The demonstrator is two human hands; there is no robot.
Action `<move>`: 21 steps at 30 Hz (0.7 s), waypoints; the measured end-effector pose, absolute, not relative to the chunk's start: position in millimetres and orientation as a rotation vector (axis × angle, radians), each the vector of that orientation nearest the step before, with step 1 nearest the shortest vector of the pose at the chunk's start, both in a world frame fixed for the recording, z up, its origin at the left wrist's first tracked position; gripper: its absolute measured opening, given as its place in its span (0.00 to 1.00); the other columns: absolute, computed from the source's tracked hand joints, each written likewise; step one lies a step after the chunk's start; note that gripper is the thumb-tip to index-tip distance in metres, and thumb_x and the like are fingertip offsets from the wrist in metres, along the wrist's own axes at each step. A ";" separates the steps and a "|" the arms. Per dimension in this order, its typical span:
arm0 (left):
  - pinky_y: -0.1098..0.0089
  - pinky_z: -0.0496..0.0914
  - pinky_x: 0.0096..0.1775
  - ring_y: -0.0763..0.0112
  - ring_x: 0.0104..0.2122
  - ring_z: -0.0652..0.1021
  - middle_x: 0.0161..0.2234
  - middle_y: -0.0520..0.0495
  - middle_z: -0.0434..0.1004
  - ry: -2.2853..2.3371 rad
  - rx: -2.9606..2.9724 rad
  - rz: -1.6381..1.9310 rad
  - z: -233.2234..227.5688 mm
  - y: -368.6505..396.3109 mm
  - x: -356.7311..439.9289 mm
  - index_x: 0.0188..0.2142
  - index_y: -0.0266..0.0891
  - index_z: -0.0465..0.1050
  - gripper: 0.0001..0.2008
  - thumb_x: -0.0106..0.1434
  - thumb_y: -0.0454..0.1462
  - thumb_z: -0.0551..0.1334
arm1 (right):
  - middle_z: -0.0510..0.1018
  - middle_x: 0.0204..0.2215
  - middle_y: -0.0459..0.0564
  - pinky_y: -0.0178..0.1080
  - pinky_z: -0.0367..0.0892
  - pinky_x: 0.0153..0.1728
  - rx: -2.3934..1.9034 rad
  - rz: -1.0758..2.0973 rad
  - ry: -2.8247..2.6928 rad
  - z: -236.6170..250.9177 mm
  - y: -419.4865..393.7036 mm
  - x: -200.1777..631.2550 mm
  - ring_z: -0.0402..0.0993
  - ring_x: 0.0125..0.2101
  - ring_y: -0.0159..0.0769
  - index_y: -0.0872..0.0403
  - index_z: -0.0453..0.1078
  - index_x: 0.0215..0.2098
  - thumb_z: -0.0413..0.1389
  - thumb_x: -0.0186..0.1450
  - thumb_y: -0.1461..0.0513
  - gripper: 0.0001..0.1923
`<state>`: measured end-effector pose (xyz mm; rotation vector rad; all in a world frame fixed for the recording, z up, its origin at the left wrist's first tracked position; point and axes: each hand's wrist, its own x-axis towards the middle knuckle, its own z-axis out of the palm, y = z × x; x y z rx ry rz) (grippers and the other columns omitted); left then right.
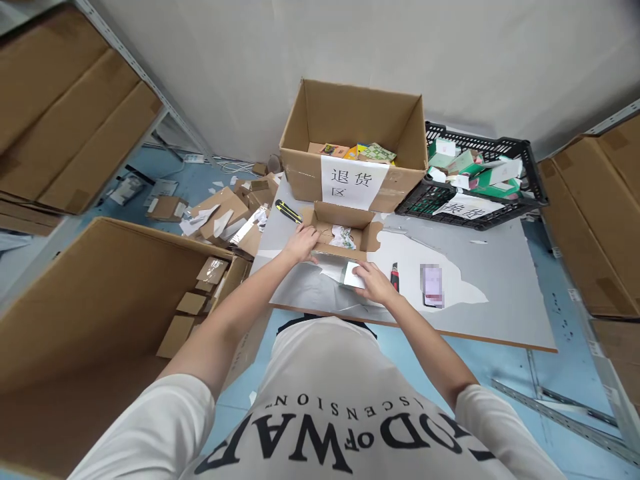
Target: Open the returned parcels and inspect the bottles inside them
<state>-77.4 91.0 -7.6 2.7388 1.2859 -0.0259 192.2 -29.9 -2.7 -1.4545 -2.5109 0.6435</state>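
Observation:
A small open cardboard box (pixel 345 223) sits on the grey table (pixel 495 293) with a crumpled patterned item (pixel 344 236) inside. My left hand (pixel 300 244) rests on the box's near left flap and grips its edge. My right hand (pixel 373 281) presses on a small white card in a clear sleeve (pixel 352 274) lying on a grey plastic mailer bag (pixel 320 280) in front of the box.
A large labelled carton (pixel 353 143) with several small packs stands behind, a black crate (pixel 470 183) of boxes to its right. A yellow utility knife (pixel 289 211), a red cutter (pixel 395 276) and a phone (pixel 433 285) lie on the table. A big brown carton (pixel 100 313) stands at left.

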 end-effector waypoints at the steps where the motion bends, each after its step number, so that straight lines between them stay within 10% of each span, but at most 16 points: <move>1: 0.55 0.52 0.56 0.49 0.50 0.70 0.45 0.36 0.71 1.296 2.724 -0.023 -6.3 90.2 -78.4 0.53 0.35 0.63 0.42 0.42 0.50 0.72 | 0.65 0.54 0.58 0.49 0.65 0.48 -1.444 0.654 -2.517 -2.6 -28.6 193.0 0.63 0.52 0.49 0.52 0.64 0.47 0.61 0.55 0.62 0.21; 10: 0.54 0.55 0.57 0.49 0.50 0.71 0.47 0.35 0.71 1.254 2.685 0.022 4.5 85.5 -78.1 0.52 0.35 0.66 0.45 0.41 0.60 0.67 | 0.62 0.58 0.59 0.50 0.65 0.49 -1.448 0.708 -2.505 -5.9 -26.1 195.9 0.59 0.57 0.48 0.52 0.63 0.49 0.60 0.58 0.61 0.22; 16: 0.44 0.48 0.60 0.42 0.63 0.54 0.62 0.29 0.55 1.239 2.610 0.426 0.0 28.3 -65.8 0.60 0.35 0.57 0.49 0.46 0.61 0.64 | 0.59 0.61 0.59 0.51 0.67 0.48 -1.425 0.732 -2.504 2.1 -31.0 199.7 0.55 0.60 0.50 0.51 0.63 0.51 0.59 0.60 0.56 0.21; 21: 0.52 0.61 0.58 0.50 0.62 0.60 0.63 0.32 0.55 1.182 2.208 0.486 -29.5 -23.8 -31.4 0.65 0.37 0.44 0.55 0.47 0.56 0.68 | 0.62 0.60 0.60 0.54 0.62 0.54 -1.380 0.668 -2.516 13.0 -29.4 198.5 0.57 0.59 0.51 0.52 0.67 0.48 0.57 0.62 0.55 0.18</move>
